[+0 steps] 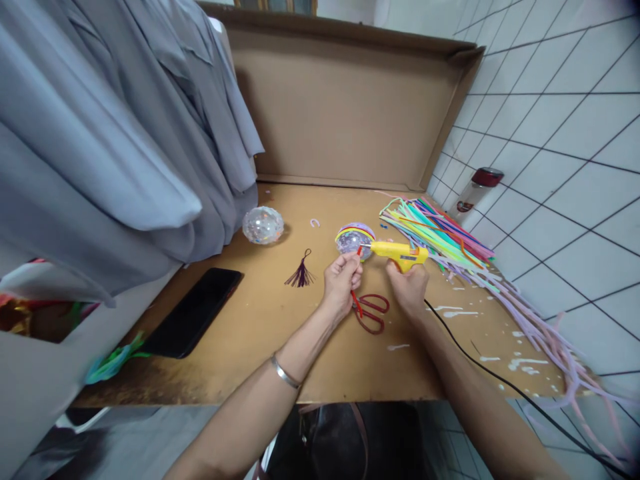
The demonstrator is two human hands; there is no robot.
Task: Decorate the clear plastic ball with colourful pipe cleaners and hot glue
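My left hand pinches a red pipe cleaner, one end rising above the fingers and the other hanging below. In my right hand is a yellow glue gun, its nozzle pointing left at the pipe cleaner's upper end. Just behind them sits a clear ball with purple, red and yellow bands over its top, partly hidden by my left hand and the nozzle. Scissors with red handles lie below my hands, their blades hidden. Left of my hand lies a dark tassel with a loop.
Coloured pipe cleaners are heaped at the right beside the tiled wall, lilac ones trailing over the edge. A second clear ball, a black phone and grey cloth are at the left. A black cord runs off right.
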